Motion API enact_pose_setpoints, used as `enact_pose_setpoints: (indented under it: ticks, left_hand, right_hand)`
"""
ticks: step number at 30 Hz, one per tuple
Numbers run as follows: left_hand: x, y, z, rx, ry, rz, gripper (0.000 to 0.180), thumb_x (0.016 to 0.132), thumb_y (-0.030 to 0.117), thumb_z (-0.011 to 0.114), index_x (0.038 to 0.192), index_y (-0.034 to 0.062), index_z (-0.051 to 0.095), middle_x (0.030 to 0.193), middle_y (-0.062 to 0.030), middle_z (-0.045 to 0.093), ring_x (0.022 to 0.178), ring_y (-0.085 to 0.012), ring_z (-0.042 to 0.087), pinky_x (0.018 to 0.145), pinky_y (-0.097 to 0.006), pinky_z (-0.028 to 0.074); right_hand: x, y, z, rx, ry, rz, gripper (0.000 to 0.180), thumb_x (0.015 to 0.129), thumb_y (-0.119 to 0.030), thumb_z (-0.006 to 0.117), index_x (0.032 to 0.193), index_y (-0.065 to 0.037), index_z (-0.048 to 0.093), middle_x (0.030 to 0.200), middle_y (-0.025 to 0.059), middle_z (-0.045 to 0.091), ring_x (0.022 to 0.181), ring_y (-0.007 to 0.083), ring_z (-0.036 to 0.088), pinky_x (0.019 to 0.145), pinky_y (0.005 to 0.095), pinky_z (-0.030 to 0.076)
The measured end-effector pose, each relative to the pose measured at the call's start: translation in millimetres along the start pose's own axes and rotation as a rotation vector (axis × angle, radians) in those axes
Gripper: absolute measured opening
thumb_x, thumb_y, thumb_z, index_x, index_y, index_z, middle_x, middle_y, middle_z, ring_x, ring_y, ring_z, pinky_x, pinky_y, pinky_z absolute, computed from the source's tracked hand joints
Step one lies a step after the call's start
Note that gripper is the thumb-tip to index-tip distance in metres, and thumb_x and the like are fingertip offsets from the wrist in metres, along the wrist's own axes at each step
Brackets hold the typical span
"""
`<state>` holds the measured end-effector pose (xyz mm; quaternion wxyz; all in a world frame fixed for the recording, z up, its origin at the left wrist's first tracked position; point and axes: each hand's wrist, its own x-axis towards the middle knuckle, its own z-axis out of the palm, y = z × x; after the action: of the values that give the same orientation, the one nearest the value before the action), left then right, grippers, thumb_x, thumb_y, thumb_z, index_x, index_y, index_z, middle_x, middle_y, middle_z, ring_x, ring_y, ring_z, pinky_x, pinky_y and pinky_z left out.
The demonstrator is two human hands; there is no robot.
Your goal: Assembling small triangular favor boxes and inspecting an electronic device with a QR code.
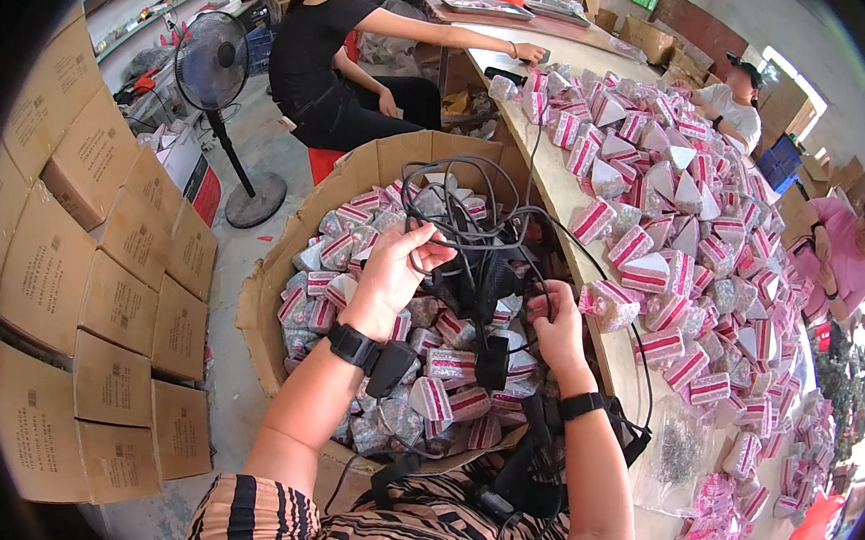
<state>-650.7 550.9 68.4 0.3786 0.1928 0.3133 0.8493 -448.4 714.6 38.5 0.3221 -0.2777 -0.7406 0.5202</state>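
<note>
My left hand [405, 268] is closed on a loosely coiled black cable [460, 240], thumb and fingers pinching its loops. To its right, my right hand [557, 327] has curled fingers around a thin stretch of the same black cabling. Between the hands hangs a black strapped device [491, 359], partly covered by loops of cable. Beneath them is a big open cardboard carton [283, 250] filled with small wedge-shaped packs [432, 398] in clear wrap with pink-and-white bands. Each wrist bears a black strap, the left one with a black module [390, 369] on it.
A table [550, 173] on the right bears a large heap of similar wedge packs [668, 271]. Stacked brown cartons [115, 298] line the left side, near a standing fan [213, 64]. A seated person in black [342, 63] reaches over the table; other people are beyond it.
</note>
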Motion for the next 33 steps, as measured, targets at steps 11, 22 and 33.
enact_pose_setpoints:
  ticks: [11, 22, 33]
  left_hand:
    - [5, 13, 28, 0.302, 0.031, -0.019, 0.014, 0.095, 0.016, 0.055, 0.099, 0.0041, 0.061, 0.09, -0.0074, 0.066, 0.078, -0.0159, 0.065, 0.073, -0.028, 0.054]
    - [30, 30, -56, 0.822, 0.379, 0.143, 0.085, 0.083, 0.038, 0.072, 0.144, -0.0027, 0.029, 0.135, -0.0194, 0.047, 0.116, -0.0257, 0.051, 0.095, -0.039, 0.043]
    - [17, 45, -101, 0.005, 0.826, 0.139, 0.095, 0.075, 0.058, 0.073, 0.144, 0.0102, 0.028, 0.128, -0.0186, 0.033, 0.105, -0.0296, 0.046, 0.096, -0.043, 0.046]
  right_hand:
    - [-24, -56, 16, -0.775, -0.676, -0.081, 0.032, 0.096, -0.033, 0.048, 0.102, -0.007, 0.066, 0.089, 0.0206, 0.066, 0.088, 0.0431, 0.06, 0.075, 0.0503, 0.048]
    - [-42, -126, -11, 0.248, -0.058, -0.118, 0.02, 0.098, -0.007, 0.048, 0.111, -0.003, 0.062, 0.071, -0.005, 0.048, 0.06, 0.0019, 0.04, 0.054, 0.0183, 0.032]
    - [-49, -133, -47, -0.032, -0.253, -0.077, 0.012, 0.09, -0.006, 0.058, 0.091, 0.003, 0.066, 0.074, 0.0022, 0.06, 0.063, 0.0088, 0.053, 0.063, 0.0239, 0.043]
